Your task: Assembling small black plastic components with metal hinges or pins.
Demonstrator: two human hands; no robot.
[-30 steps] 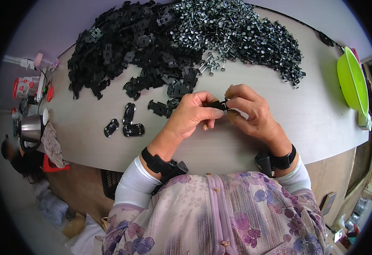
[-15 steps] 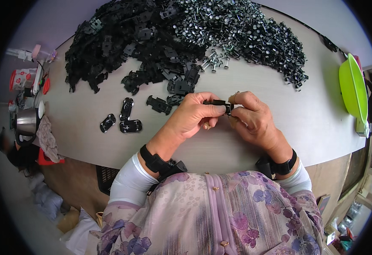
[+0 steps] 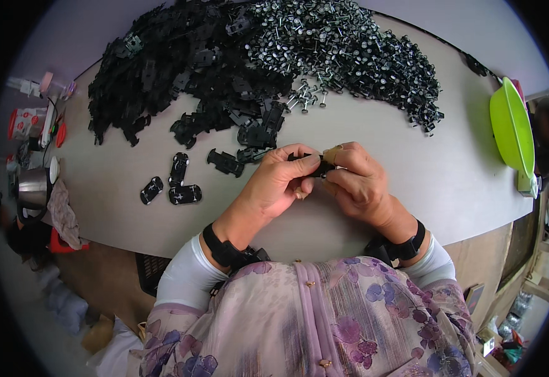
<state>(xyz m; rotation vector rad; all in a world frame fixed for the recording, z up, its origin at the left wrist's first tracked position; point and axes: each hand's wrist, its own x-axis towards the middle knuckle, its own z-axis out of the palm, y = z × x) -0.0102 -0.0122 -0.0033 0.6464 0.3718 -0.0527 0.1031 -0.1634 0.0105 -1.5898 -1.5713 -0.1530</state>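
A black plastic toy car chassis is held between my two hands above the table, mostly covered by fingers. My left hand is closed around one end, thumb lying along its top. At the other end, the closed fingers of my right hand pinch against it; a small wheel axle there cannot be made out. Left of my hands lie three chassis fitted with wheels, among them an upright one and a sideways one. Nearer the left hand is a loose bare chassis.
A large heap of black chassis covers the far left of the table, touching a heap of wheel axles. A few axles lie apart in front. A green basin stands at right, a steel kettle and cloth at left.
The whole view has shifted slightly, so the table things appear a little further left. My right fingers have drawn in closer over the chassis end; both hands keep their hold.
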